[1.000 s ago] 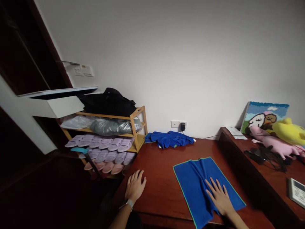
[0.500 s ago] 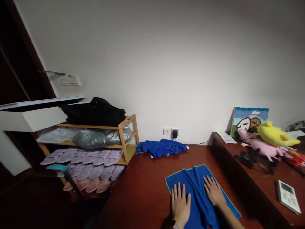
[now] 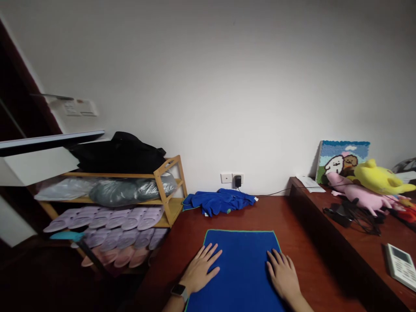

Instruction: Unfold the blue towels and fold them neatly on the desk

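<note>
A blue cloth [image 3: 242, 271] with a green edge lies flat and smooth on the reddish-brown wooden table [image 3: 312, 255]. My left hand [image 3: 200, 268], with a watch on its wrist, rests palm down on the cloth's left edge, fingers spread. On the right edge of the cloth lies my right hand [image 3: 283, 274], also palm down with its fingers apart. Behind them, against the wall, a crumpled pile of blue cloth [image 3: 219, 202] with white tags sits at the back of the table.
A wooden rack [image 3: 167, 195] holds several slippers [image 3: 151, 216], wrapped bundles and a black bag [image 3: 120, 154] at the left. On the raised surface at the right are plush toys [image 3: 357, 197], a picture [image 3: 344, 160], black cables [image 3: 357, 216] and a white remote-like device [image 3: 401, 264].
The cloth has gone from wrinkled and slanted to flat and squared. My left hand has moved left and my right hand slightly down, so they are farther apart.
</note>
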Demonstrator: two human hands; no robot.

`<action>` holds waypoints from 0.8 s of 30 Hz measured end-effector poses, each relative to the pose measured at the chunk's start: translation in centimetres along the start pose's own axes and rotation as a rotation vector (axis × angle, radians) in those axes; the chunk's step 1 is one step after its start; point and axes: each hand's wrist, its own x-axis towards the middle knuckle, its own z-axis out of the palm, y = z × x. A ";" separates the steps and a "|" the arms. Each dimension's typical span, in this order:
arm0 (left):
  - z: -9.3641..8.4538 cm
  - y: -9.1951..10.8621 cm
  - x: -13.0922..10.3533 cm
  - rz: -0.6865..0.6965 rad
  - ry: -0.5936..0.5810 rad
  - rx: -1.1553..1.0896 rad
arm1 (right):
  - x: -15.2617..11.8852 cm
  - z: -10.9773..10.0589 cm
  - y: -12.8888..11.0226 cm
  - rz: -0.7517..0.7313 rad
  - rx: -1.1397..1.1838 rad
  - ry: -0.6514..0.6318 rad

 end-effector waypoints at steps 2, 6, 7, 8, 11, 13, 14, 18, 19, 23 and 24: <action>0.4 0.4 0.1 -0.042 -0.003 -0.002 | 1.5 -0.5 -1.5 0.014 0.001 0.023; 1.9 3.2 2.2 -0.191 0.025 -0.018 | 5.2 -1.1 -2.6 -0.003 -0.008 -0.021; 2.3 3.9 2.9 -0.222 0.034 -0.019 | 5.9 -1.0 -2.6 0.015 -0.017 -0.050; 2.7 4.6 3.5 -0.248 0.033 -0.018 | 6.4 -0.7 -2.5 0.041 -0.027 -0.077; 3.5 6.3 4.9 -0.305 -0.003 -0.009 | 7.1 0.4 -2.0 0.108 -0.034 -0.109; 3.8 7.3 5.8 -0.335 -0.001 -0.003 | 7.1 1.0 -1.7 0.108 -0.026 -0.100; 3.9 8.0 6.4 -0.342 0.010 -0.004 | 7.1 1.2 -1.6 0.107 -0.024 -0.098; 4.3 11.8 10.7 -0.242 0.029 -0.076 | 7.1 1.2 -1.6 0.098 -0.034 -0.110; 4.6 12.9 12.0 -0.206 0.022 -0.111 | 7.1 1.2 -1.6 0.096 -0.042 -0.119; 6.5 15.5 15.7 -0.203 -0.009 -0.219 | 7.2 1.5 -1.2 0.075 -0.071 -0.153; 7.0 15.4 16.0 -0.211 -0.010 -0.230 | 7.2 1.7 -1.1 0.070 -0.075 -0.154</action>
